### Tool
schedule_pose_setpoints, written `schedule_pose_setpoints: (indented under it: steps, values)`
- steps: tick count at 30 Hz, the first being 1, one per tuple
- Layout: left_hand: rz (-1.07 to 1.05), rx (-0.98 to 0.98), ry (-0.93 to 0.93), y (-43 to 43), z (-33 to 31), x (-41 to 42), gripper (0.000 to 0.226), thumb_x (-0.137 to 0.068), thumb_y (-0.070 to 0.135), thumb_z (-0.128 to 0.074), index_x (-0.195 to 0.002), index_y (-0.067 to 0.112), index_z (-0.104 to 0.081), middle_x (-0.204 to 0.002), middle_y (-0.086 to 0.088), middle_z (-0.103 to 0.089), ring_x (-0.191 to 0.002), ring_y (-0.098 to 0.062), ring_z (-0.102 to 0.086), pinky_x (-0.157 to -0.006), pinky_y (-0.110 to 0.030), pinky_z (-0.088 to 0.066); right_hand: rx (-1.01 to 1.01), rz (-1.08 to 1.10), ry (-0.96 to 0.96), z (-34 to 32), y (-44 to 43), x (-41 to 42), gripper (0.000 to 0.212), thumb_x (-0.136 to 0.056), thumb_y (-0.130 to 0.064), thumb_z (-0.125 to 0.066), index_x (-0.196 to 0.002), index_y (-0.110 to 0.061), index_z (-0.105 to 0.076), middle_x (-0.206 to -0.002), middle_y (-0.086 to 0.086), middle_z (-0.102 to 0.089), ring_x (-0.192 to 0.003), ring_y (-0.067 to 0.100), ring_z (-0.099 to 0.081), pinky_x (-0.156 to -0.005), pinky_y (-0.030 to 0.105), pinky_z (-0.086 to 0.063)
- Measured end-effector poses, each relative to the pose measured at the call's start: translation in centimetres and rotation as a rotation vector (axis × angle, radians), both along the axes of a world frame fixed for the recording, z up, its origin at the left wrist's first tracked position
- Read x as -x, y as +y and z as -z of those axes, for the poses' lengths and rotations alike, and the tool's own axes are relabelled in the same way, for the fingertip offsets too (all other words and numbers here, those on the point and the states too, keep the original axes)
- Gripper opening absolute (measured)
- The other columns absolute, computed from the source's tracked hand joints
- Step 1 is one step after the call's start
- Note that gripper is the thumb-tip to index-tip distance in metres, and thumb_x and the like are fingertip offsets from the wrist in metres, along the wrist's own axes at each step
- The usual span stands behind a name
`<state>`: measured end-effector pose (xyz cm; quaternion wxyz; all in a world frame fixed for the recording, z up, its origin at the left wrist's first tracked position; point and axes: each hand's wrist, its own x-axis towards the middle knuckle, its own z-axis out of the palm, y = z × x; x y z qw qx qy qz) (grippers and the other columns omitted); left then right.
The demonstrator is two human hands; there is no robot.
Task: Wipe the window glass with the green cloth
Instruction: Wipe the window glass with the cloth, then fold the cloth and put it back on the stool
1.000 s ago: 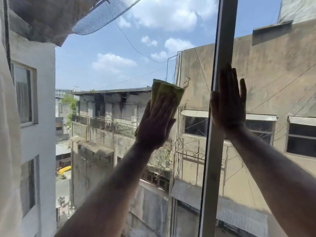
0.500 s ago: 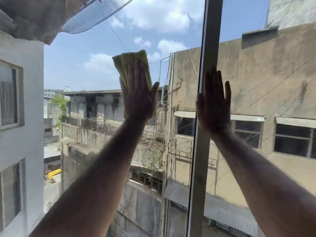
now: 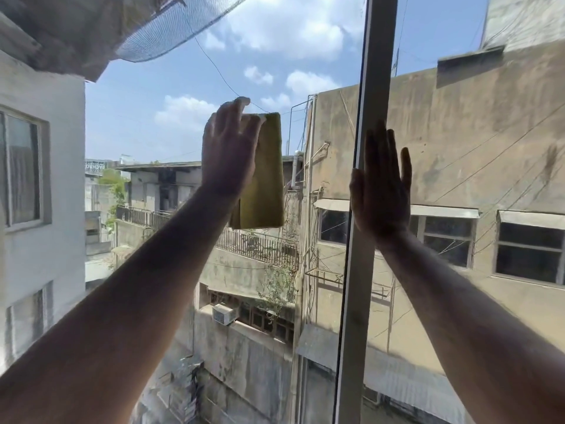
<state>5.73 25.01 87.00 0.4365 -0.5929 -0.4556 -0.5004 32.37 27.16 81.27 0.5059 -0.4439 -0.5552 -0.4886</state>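
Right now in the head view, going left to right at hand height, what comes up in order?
White building → left hand → green cloth hanging from it on the window glass → window frame → right hand, flat against the frame → tan building.

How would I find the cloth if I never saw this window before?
Start at the pale upright window frame that splits the glass, then look at the pane to its left. There the left hand presses a folded green cloth flat against the glass, hanging down past the wrist. It is the only yellow-green thing in front of the grey buildings and blue sky.
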Motion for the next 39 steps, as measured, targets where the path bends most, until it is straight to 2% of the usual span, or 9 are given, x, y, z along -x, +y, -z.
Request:
schedule_pose_setpoints:
  steps: [3, 8, 15, 20, 24, 26, 28, 34, 39]
  values:
    - [-0.048, 0.076, -0.073, 0.1, -0.9, 0.5, 0.058, -0.099, 0.003, -0.056, -0.155, 0.010, -0.043, -0.155, -0.017, -0.053, -0.146, -0.035, -0.046, -0.125, -0.052, -0.035, -0.004, -0.016, 0.005, 0.0, 0.0, 0.1, 0.063, -0.111, -0.026, -0.033, -0.169, -0.007, -0.021, -0.179, 0.014, -0.020, -0.167, 0.027, -0.020, -0.134, 0.056, -0.021]
    - [-0.134, 0.150, -0.076, -1.2, -2.2, -0.1, 0.033, -0.092, -0.002, -0.064, -0.125, 0.003, -0.069, -0.115, -0.019, -0.071, -0.113, -0.039, -0.063, -0.090, -0.049, -0.057, 0.043, -0.035, 0.006, -0.1, -0.4, 0.0, 0.063, -0.110, -0.025, -0.035, -0.168, -0.005, -0.023, -0.178, 0.016, -0.020, -0.167, 0.029, -0.021, -0.133, 0.058, -0.022]
    - [0.065, 0.278, -0.182, -3.9, -1.5, 0.3, 0.035, -0.088, 0.002, -0.067, -0.122, 0.007, -0.071, -0.117, -0.018, -0.072, -0.110, -0.039, -0.069, -0.086, -0.047, -0.059, 0.259, -0.091, 0.052, -0.7, -3.8, 1.3, 0.071, -0.110, -0.031, -0.042, -0.169, -0.003, -0.015, -0.180, 0.018, -0.008, -0.168, 0.032, -0.009, -0.136, 0.056, -0.012]
    - [0.364, 0.371, -0.370, -5.9, 0.3, 1.8, 0.029, -0.083, 0.002, -0.068, -0.111, 0.005, -0.076, -0.107, -0.018, -0.079, -0.098, -0.034, -0.072, -0.077, -0.028, -0.051, 0.315, -0.522, -0.110, -0.1, -7.6, 4.8, 0.078, -0.103, -0.038, -0.066, -0.163, 0.001, -0.034, -0.171, 0.024, -0.034, -0.157, 0.037, -0.042, -0.126, 0.048, -0.042]
    - [0.706, 0.481, -0.613, -7.7, 3.8, 2.9, 0.024, -0.086, 0.010, -0.078, -0.109, 0.007, -0.073, -0.104, -0.016, -0.079, -0.084, -0.024, -0.075, -0.071, -0.026, -0.064, 0.974, -0.814, 0.295, 1.4, -9.2, 7.3, 0.059, -0.089, -0.036, -0.084, -0.137, -0.007, -0.065, -0.128, 0.019, -0.075, -0.111, 0.031, -0.073, -0.095, 0.041, -0.061]
    - [0.833, 0.596, -0.730, -8.2, 6.6, 4.0, 0.024, -0.088, 0.014, -0.079, -0.109, 0.008, -0.069, -0.104, -0.016, -0.076, -0.092, -0.031, -0.076, -0.074, -0.038, -0.068, 1.134, -0.893, 0.452, 3.5, -9.2, 7.0, 0.028, -0.085, -0.027, -0.087, -0.103, -0.008, -0.077, -0.094, 0.011, -0.079, -0.081, 0.024, -0.074, -0.071, 0.029, -0.060]
    - [0.925, 0.725, -0.845, -8.5, 10.2, 5.1, 0.024, -0.089, 0.017, -0.081, -0.107, 0.011, -0.065, -0.102, -0.012, -0.072, -0.090, -0.031, -0.075, -0.072, -0.038, -0.068, 1.205, -0.985, 0.606, 6.4, -9.7, 6.8, 0.024, -0.084, -0.020, -0.088, -0.102, -0.008, -0.078, -0.085, 0.002, -0.076, -0.067, 0.013, -0.073, -0.056, 0.018, -0.060]
    - [1.057, 1.081, -1.154, -10.8, 25.7, 8.1, 0.014, -0.090, 0.018, -0.078, -0.099, 0.016, -0.068, -0.088, -0.002, -0.075, -0.070, -0.014, -0.079, -0.066, -0.031, -0.068, 1.295, -1.180, 1.048, 21.0, -12.2, 7.1, 0.032, -0.081, -0.017, -0.089, -0.109, -0.008, -0.078, -0.090, 0.005, -0.078, -0.071, 0.017, -0.076, -0.054, 0.027, -0.064]
    - [0.958, 1.459, -1.262, -14.5, 43.4, 10.2, 0.014, -0.090, 0.012, -0.077, -0.086, 0.022, -0.067, -0.072, 0.007, -0.075, -0.063, -0.010, -0.073, -0.061, -0.027, -0.066, 1.532, -1.098, 1.366, 39.9, -17.0, 6.9, 0.047, -0.072, -0.017, -0.091, -0.114, -0.001, -0.077, -0.103, 0.014, -0.080, -0.089, 0.026, -0.076, -0.085, 0.040, -0.066]
